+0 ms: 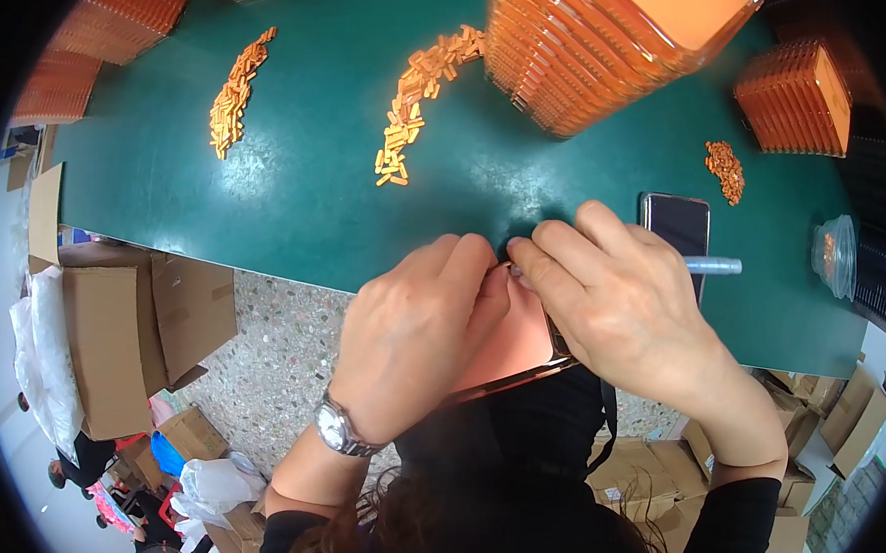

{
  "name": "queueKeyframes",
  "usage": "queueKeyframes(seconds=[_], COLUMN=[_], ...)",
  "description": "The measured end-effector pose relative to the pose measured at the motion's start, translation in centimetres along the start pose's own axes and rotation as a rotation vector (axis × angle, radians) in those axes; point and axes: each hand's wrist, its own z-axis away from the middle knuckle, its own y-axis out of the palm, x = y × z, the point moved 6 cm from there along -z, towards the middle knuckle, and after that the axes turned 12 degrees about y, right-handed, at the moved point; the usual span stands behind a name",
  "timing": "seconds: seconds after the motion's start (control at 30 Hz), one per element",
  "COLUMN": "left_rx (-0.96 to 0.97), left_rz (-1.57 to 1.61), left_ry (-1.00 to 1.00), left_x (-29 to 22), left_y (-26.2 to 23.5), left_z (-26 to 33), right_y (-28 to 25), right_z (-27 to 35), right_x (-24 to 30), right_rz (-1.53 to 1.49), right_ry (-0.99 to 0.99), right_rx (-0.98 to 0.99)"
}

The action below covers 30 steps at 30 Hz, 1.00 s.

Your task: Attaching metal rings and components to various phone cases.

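A flat, shiny copper-orange panel (515,345) with a raised rim lies tilted at the table's front edge, close to my body. My left hand (415,323) is over its left part, fingers pinched together at the far edge; what sits between those fingertips is hidden. My right hand (620,312) curls over the panel's right side, its fingertips close to the left ones. A slim pen-like tool with a pale blue barrel (713,264) is gripped in that hand, its end sticking out to the right. Just beyond the right hand lies a dark-screened phone (677,226).
Small orange strips form two curved piles, one left (234,95) and one in the middle (412,98). A tall stack of orange trays (592,53) stands far right of centre, with a smaller stack (794,100) beyond. Reddish bits (725,172) and a clear tub (835,258) are at right.
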Motion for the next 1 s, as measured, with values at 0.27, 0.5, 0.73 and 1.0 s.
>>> queueKeyframes(seconds=[0.27, 0.5, 0.73, 1.0], left_rx=[-0.011, -0.044, -0.047, -0.048], left_rz=[-0.013, -0.028, 0.013, 0.003], left_ry=[-0.029, 0.025, 0.063, 0.038], left_x=[0.0, 0.0, 0.1, 0.2], left_y=[-0.3, 0.0, -0.2, -0.2], left_z=[0.2, 0.5, 0.5, 0.6], right_y=[0.4, -0.8, -0.6, -0.2], right_z=[-0.3, -0.6, -0.5, -0.7], right_x=[0.8, 0.4, 0.3, 0.9], right_rz=[0.093, 0.042, -0.002, -0.004], right_ry=[0.039, -0.075, -0.095, 0.024], right_rx=[-0.045, 0.144, 0.115, 0.113])
